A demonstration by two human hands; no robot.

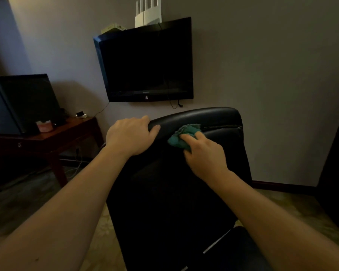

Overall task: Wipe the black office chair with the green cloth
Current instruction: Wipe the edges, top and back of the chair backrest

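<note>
The black office chair (213, 118) stands in front of me with its leather backrest turned toward me. My left hand (130, 134) grips the top left edge of the backrest, thumb on the near side and fingers curled over the top. My right hand (205, 153) holds the crumpled green cloth (181, 134) and presses it against the upper backrest, just below the padded top roll. The cloth bunches out past my fingertips. The lower backrest is dark and hard to make out.
A black television (147, 61) hangs on the wall behind the chair, with a white router (148, 15) on top. A wooden desk (53, 135) at the left carries a dark monitor (25, 102) and small items. A dark shape (337, 173) fills the right edge.
</note>
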